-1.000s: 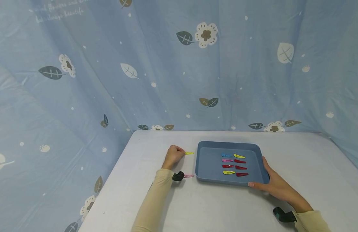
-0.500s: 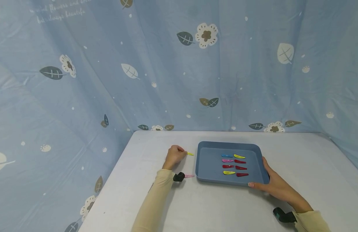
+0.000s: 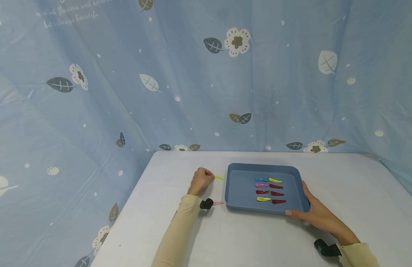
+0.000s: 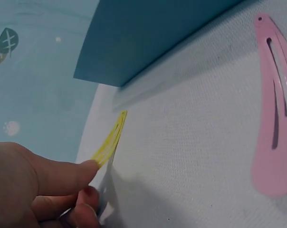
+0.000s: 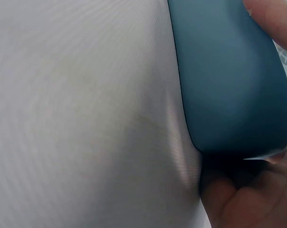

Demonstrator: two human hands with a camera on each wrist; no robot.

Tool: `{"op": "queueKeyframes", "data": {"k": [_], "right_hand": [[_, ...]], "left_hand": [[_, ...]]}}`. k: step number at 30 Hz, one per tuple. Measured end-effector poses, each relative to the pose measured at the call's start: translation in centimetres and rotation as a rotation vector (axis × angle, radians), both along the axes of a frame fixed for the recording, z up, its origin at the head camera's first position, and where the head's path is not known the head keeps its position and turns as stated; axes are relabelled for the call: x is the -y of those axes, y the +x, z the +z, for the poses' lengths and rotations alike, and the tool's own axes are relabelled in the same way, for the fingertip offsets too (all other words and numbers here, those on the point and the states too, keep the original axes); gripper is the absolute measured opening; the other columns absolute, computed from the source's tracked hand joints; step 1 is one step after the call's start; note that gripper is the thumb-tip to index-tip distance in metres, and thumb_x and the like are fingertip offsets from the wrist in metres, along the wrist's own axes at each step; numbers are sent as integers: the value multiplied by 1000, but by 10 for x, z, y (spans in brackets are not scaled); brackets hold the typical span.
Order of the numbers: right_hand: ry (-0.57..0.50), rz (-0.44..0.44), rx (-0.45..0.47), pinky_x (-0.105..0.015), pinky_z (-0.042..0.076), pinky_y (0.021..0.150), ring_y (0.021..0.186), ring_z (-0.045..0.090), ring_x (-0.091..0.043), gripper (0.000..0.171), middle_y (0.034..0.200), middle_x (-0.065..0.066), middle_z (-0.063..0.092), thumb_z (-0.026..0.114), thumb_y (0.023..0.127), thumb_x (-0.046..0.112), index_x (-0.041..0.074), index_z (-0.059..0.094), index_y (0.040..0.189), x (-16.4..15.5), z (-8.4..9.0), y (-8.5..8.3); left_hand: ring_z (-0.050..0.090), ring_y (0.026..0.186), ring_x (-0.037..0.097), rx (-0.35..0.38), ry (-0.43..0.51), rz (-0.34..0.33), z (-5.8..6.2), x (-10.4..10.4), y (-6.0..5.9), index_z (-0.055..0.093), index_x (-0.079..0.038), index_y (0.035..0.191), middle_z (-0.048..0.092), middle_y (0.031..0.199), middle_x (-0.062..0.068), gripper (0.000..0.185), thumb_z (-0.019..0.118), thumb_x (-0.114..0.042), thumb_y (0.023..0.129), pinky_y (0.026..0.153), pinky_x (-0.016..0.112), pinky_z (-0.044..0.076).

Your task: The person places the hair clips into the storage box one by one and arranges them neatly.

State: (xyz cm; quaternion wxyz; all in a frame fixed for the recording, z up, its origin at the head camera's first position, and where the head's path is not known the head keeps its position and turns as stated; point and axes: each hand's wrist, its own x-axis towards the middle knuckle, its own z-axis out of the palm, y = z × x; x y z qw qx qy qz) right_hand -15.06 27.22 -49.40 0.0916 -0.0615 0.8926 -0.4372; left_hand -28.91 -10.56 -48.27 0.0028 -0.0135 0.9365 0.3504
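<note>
Blue cloth (image 3: 266,85) printed with leaves and flowers hangs behind and to the left of a white table (image 3: 246,241).

On the table sits a blue tray (image 3: 234,187) with eight hair clips laid in two columns on its floor: blue, pink, red and yellow on the left, yellow and three red on the right.

The left hand (image 3: 200,180) rests on the table just left of the tray, fingers curled. Its thumb and fingertips pinch the near end of a yellow clip (image 3: 218,177); in the left wrist view the yellow clip (image 4: 109,140) sticks out from the fingertips (image 4: 84,168) toward the tray's corner (image 4: 134,42), its far end raised slightly off the table, apart from the tray.

A pink clip (image 3: 218,203) lies flat on the table nearer the person, just beside the tray's left wall and close to the left wrist; no hand touches it.

The right hand (image 3: 314,211) holds the tray's near right corner. The thumb lies along the right rim and the fingers curl round the near edge. In the right wrist view the fingers (image 5: 272,21) press against the tray's outer wall (image 5: 224,80), with the tray resting flat on the table.
</note>
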Motion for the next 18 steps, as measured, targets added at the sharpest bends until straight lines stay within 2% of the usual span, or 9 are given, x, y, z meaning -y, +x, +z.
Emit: {"op": "queueKeyframes", "data": {"k": [5,9,18], "right_hand": [[-4,0,8,-61,17,83,123,-1,-36,102,137,-4,-16,62,71,38,27,-23,127,0,1,1],[-12,0,9,-60,17,83,123,-1,-36,101,137,-4,-16,61,72,38,28,-23,127,0,2,1],[-24,16,-7,-60,19,83,123,-1,-36,101,137,-3,-16,61,72,36,27,-22,127,-1,0,0]], "left_hand": [[50,60,13,-63,35,6,-1,2,0,63,-12,69,57,68,0,6,61,-17,72,54,25,39],[50,56,12,-103,59,18,-1,4,0,64,-11,68,58,64,-1,6,62,-17,70,52,25,39],[52,56,10,-104,127,35,-3,7,1,64,-8,75,59,65,-1,8,65,-12,68,52,23,41]]}}
